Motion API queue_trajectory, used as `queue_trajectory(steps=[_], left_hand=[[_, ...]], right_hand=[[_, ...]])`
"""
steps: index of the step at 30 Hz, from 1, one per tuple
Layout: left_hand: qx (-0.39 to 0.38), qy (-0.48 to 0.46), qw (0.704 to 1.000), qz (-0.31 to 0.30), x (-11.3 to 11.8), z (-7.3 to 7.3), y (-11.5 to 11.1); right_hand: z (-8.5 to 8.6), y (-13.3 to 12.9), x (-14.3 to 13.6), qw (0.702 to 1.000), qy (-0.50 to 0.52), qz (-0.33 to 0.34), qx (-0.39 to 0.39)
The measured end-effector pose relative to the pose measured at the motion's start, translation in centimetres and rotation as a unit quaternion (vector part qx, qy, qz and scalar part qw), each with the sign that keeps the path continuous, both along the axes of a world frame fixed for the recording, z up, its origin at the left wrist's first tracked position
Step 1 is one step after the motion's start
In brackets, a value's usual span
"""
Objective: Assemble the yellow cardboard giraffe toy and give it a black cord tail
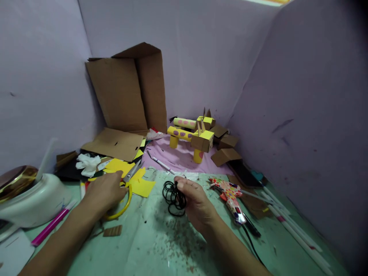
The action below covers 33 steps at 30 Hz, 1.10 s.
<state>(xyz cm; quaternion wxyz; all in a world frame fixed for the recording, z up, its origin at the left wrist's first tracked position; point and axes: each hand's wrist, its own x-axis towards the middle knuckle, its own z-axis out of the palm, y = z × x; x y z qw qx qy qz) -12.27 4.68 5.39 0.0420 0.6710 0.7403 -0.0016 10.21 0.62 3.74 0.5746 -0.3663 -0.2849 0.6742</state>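
My right hand (198, 201) pinches a loose coil of thin black cord (174, 197) between thumb and fingers, and loops hang below the fingertips above the table. On the left, my left hand (106, 189) is closed over the handles of a pair of scissors (132, 173). Their metal blades point away to the upper right, and one yellow handle loop shows beside the hand; the fingertips are partly hidden. Yellow paper scraps (142, 187) lie under and around the blades.
Two yellow cardboard animal figures (202, 138) stand on pink cloth at the back. A patterned glue gun (230, 193) lies right of my right hand, near white glue sticks (299, 230). Large cardboard (120, 96) leans on the wall. A white pot (43, 195) stands far left.
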Motion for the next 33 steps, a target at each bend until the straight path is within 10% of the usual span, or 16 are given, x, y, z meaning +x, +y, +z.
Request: queue_trajectory(steps=[4,10,17,23,33], left_hand=[[0.114,-0.153,0.981,-0.024,1.2,1.0,-1.2],[0.014,-0.535,0.827,-0.171,5.7,2.5,-5.0],[-0.016,-0.635,0.771,-0.033,6.6,0.8,-5.0],[0.058,-0.609,0.790,-0.029,7.4,1.2,-5.8],[0.065,-0.594,0.800,-0.048,8.1,1.2,-6.2]], right_hand=[[-0.2,-0.2,-0.2,0.999,-0.029,0.041,0.007],[-0.9,-0.5,-0.5,0.989,-0.059,0.133,0.043],[-0.8,-0.6,-0.6,0.972,-0.160,0.022,0.172],[-0.9,-1.6,-0.8,0.814,-0.380,-0.214,0.383],[-2.5,-2.0,-1.1,0.629,-0.527,-0.289,0.494]])
